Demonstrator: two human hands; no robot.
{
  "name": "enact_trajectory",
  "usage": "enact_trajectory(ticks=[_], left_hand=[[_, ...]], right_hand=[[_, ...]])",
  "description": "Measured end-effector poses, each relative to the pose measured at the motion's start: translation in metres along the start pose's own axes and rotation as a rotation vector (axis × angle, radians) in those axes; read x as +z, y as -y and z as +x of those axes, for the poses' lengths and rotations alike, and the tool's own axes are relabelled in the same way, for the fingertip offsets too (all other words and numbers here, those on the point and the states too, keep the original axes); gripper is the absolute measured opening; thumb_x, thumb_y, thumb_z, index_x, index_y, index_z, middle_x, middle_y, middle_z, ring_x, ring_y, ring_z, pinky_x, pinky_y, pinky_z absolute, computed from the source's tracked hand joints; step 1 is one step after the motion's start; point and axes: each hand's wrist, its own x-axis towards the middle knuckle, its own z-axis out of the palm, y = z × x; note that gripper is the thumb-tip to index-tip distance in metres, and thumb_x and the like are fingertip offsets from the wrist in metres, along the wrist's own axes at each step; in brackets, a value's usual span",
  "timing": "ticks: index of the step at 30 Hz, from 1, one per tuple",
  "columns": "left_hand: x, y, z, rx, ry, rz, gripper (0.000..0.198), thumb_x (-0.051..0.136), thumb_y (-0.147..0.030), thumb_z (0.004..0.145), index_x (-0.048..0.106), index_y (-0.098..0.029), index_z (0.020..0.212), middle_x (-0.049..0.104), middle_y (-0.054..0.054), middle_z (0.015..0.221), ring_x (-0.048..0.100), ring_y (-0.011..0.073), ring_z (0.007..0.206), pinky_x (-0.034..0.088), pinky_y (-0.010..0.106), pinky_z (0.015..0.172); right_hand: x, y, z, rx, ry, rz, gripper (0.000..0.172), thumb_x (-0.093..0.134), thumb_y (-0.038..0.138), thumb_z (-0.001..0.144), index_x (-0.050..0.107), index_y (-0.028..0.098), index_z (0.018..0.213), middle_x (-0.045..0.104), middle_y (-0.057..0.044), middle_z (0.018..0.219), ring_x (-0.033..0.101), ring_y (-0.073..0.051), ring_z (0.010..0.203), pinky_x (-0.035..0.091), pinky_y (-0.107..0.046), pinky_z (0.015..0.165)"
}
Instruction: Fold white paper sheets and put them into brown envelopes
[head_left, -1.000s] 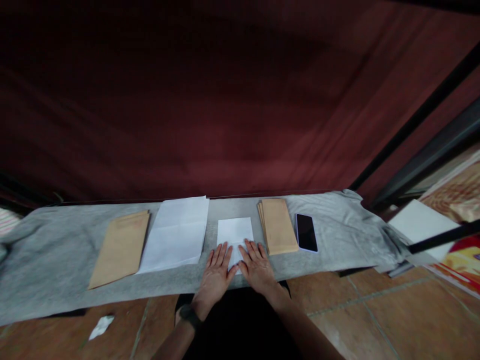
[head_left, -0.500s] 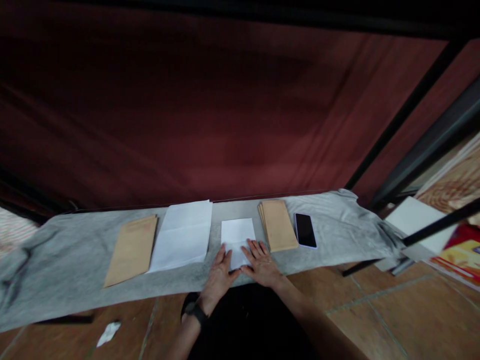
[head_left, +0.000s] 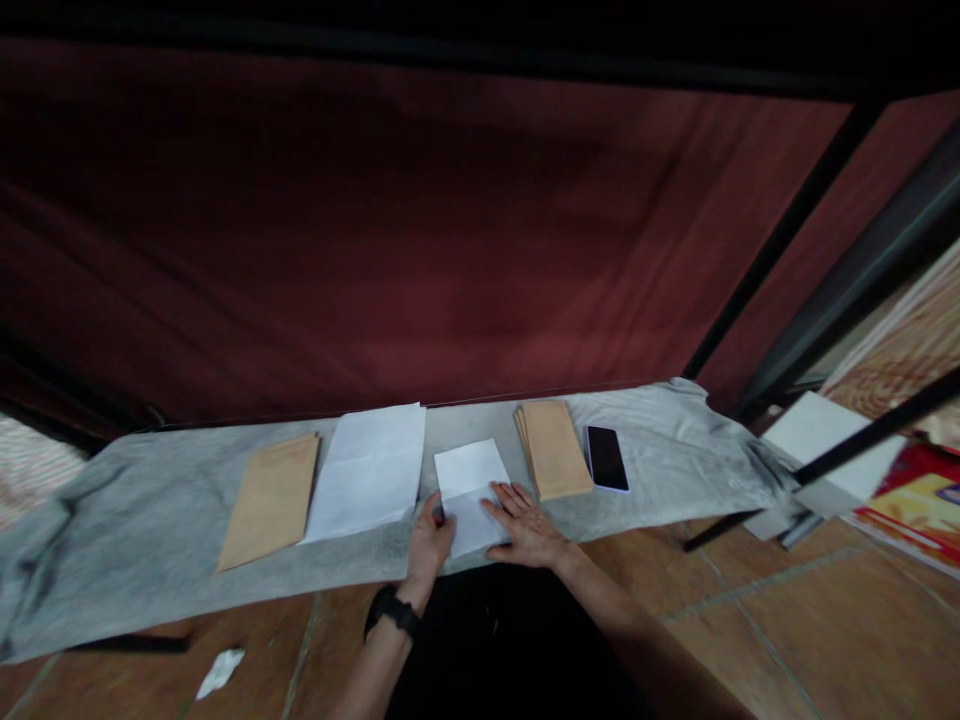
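Observation:
A folded white sheet (head_left: pixel 469 473) lies on the grey cloth (head_left: pixel 150 510) right in front of me. My left hand (head_left: pixel 429 540) pinches its near left edge, fingers closed on the paper. My right hand (head_left: pixel 526 524) rests flat on the sheet's near right part, fingers stretched out. A black band sits on my left wrist. To the left lie larger white sheets (head_left: pixel 369 468) and a brown envelope (head_left: pixel 271 498). To the right sits a stack of brown envelopes (head_left: pixel 553 449).
A black phone (head_left: pixel 606 457) lies right of the envelope stack. A dark red curtain hangs behind the cloth-covered surface. Black poles (head_left: pixel 787 230) slant at the right, with white board (head_left: pixel 814 432) and coloured sheets beyond. A crumpled scrap (head_left: pixel 219 672) lies on the tiled floor.
My left hand went from lying flat on the sheet to gripping its near left edge. The sheet has turned slightly. The camera view shifted a little.

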Motion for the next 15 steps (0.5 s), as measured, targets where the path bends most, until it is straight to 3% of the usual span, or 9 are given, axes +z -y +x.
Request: enact_trajectory(ticks=[5,9,13,15], left_hand=[[0.002,-0.007,-0.013,-0.184,0.059,-0.293,0.055,0.057,-0.024,0.076,0.054,-0.015,0.13,0.063,-0.003,0.068,0.059,0.0139,0.055,0.046,0.025,0.053],[-0.001,-0.009,-0.016,-0.237,0.068,-0.534,0.059,0.061,-0.028,0.071,0.057,-0.012,0.127,0.064,-0.001,0.073,0.06,0.0137,0.061,0.046,0.024,0.055],[-0.011,-0.004,-0.01,-0.257,0.112,-0.508,0.055,0.064,-0.035,0.071,0.063,-0.016,0.123,0.069,0.002,0.084,0.066,0.0172,0.071,0.05,0.027,0.06],[-0.015,0.001,-0.008,-0.199,0.049,-0.458,0.047,0.06,-0.037,0.076,0.066,-0.017,0.118,0.071,0.006,0.094,0.068,0.0207,0.082,0.055,0.032,0.068]], right_hand=[[-0.005,0.004,-0.003,0.003,-0.032,0.035,0.08,0.074,0.047,0.079,0.039,0.026,0.149,0.021,-0.01,0.162,0.021,-0.026,0.149,0.021,-0.046,0.121],[-0.007,-0.001,-0.004,0.005,-0.053,0.12,0.066,0.068,0.027,0.084,0.045,0.025,0.146,0.038,-0.007,0.156,0.034,-0.021,0.144,0.024,-0.044,0.121],[-0.008,-0.008,-0.008,0.046,-0.122,0.213,0.063,0.057,0.004,0.081,0.054,0.029,0.139,0.054,-0.003,0.145,0.046,-0.018,0.136,0.032,-0.042,0.118],[-0.007,-0.009,-0.012,0.049,-0.154,0.233,0.064,0.056,0.0,0.079,0.057,0.029,0.136,0.058,-0.002,0.141,0.05,-0.019,0.133,0.035,-0.043,0.116]])
